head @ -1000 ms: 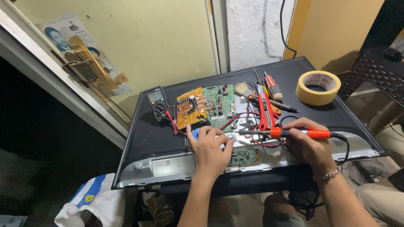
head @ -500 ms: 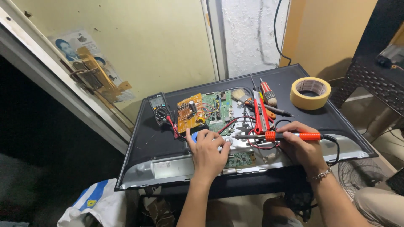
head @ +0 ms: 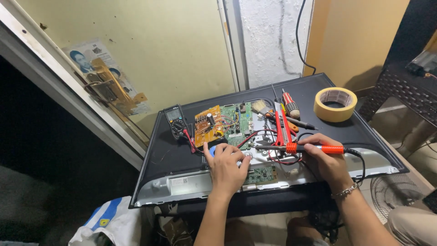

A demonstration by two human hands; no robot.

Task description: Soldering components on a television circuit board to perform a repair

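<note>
An opened flat screen set (head: 173, 155) lies face down on a stand, its circuit boards exposed. My right hand (head: 327, 161) grips an orange-handled soldering iron (head: 314, 148), its tip pointing left toward the middle of the metal chassis. My left hand (head: 225, 166) rests palm down on the chassis, fingers spread over a small blue object (head: 212, 151), just below the orange power board (head: 207, 125) and green main board (head: 239, 120). A smaller green board (head: 260, 175) lies right of my left wrist.
A black multimeter (head: 175, 119) with a red lead lies at the set's left. Red-handled pliers (head: 282, 123), a screwdriver (head: 290, 105) and a brush (head: 260, 107) lie behind the iron. A yellow tape roll (head: 335, 104) sits at the right. A fan (head: 391, 193) stands on the floor.
The camera has shifted slightly, so the scene sits a little lower and left. Both hands keep their places and grips; the iron's tip stays over the chassis.
</note>
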